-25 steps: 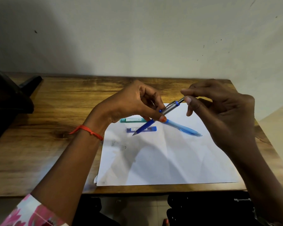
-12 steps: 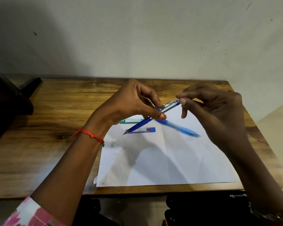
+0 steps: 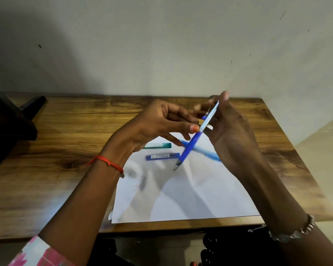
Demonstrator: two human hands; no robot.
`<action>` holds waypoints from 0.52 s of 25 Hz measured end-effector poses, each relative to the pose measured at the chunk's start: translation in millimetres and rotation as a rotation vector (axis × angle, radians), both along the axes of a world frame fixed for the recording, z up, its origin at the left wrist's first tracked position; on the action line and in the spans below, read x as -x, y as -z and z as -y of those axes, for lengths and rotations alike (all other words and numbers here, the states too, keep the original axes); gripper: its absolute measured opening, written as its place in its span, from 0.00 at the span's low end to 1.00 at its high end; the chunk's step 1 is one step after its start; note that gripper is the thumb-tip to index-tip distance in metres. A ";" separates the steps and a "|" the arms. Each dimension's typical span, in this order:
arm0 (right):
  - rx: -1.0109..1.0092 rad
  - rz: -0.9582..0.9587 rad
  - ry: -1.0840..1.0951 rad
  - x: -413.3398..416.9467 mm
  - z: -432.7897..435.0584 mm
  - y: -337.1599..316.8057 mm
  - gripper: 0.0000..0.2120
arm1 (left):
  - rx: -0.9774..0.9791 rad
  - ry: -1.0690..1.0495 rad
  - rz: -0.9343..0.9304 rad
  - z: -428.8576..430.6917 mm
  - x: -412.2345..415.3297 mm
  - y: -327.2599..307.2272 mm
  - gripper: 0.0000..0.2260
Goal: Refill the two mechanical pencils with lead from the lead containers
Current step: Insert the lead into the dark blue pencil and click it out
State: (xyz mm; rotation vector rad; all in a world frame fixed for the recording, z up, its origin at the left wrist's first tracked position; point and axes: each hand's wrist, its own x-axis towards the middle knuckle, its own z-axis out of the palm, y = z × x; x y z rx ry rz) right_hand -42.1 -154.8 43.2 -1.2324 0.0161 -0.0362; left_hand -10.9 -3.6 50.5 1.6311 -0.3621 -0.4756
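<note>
We pinch dark-blue pencil [image 3: 192, 143] mid-barrel in left hand [image 3: 158, 123], tip down. Right hand [image 3: 233, 131] at its top end, grip too blurred to tell. Opening step, we judge. Next: free top, reach blue lead container [image 3: 161, 156].

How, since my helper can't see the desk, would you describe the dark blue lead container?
A white sheet of paper lies on the brown wooden table. Near its far left corner lie two slim cases. Yours is the dark blue lead container, nearer the viewer than the teal case.
</note>
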 end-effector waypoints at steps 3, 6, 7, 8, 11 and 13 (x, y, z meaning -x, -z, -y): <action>-0.402 -0.130 -0.036 -14.3 7.3 2.0 0.21 | -0.101 -0.017 -0.047 -3.3 -1.5 3.1 0.08; -0.627 -0.152 -0.062 -23.4 15.7 7.1 0.26 | -0.209 -0.096 -0.100 -5.8 -5.7 8.9 0.08; -0.690 -0.138 -0.060 -25.8 18.5 6.9 0.27 | -0.232 -0.121 -0.124 -6.7 -6.7 10.3 0.08; -0.756 -0.119 -0.051 -28.4 21.3 5.8 0.28 | -0.248 -0.139 -0.151 -8.0 -7.7 11.6 0.08; -0.905 -0.045 0.018 -32.8 28.4 -0.6 0.24 | -0.270 -0.106 -0.224 -8.8 -7.8 14.0 0.08; -0.931 -0.016 0.070 -31.9 29.1 -4.0 0.20 | -0.290 -0.057 -0.240 -7.3 -6.3 14.7 0.08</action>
